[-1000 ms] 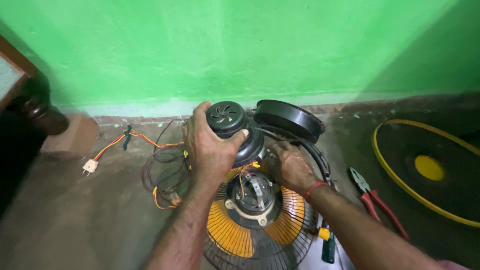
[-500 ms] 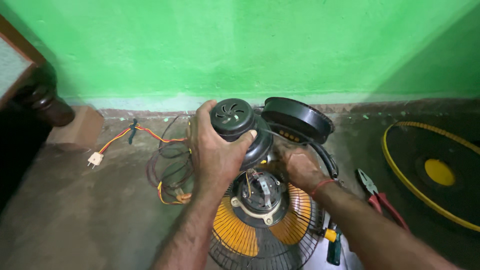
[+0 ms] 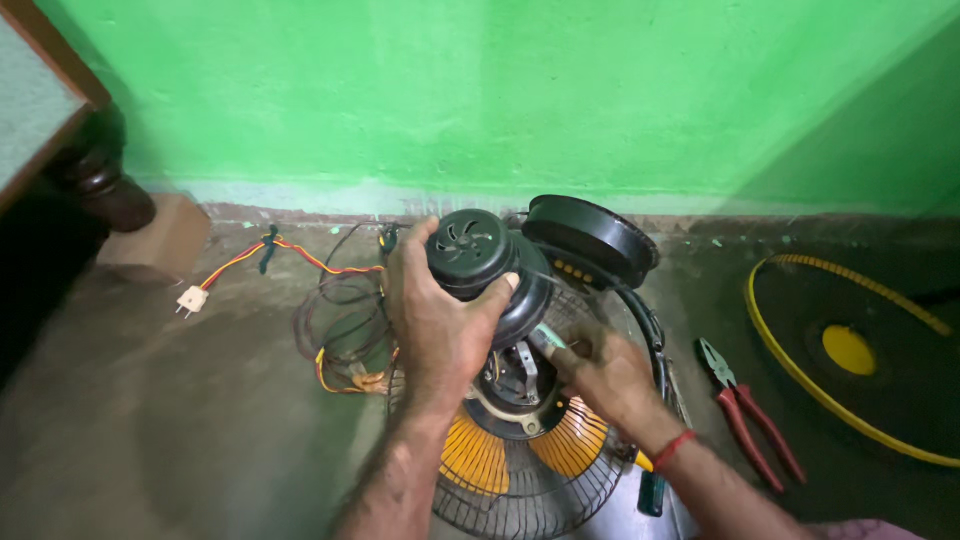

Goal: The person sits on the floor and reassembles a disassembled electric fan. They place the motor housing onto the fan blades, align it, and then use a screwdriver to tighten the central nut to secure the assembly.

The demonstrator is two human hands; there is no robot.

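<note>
Fingers (image 3: 497, 292) of left hand (image 3: 440, 325) clasp black motor housing (image 3: 480, 262).

Dim, even light falls on the glossy green painted wall (image 3: 480, 90), its right corner shadowed, edges slightly soft and blurred.

Motor housing (image 3: 490, 265) sits on the fan grille (image 3: 520, 480) — wires (image 3: 335, 320) to its left, pliers (image 3: 745, 410) right.

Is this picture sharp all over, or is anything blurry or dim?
Head view: the black motor cover under the left hand is fairly sharp; the right hand looks slightly smeared; the corner by the pliers lies in dim shadow; no glare.
</note>
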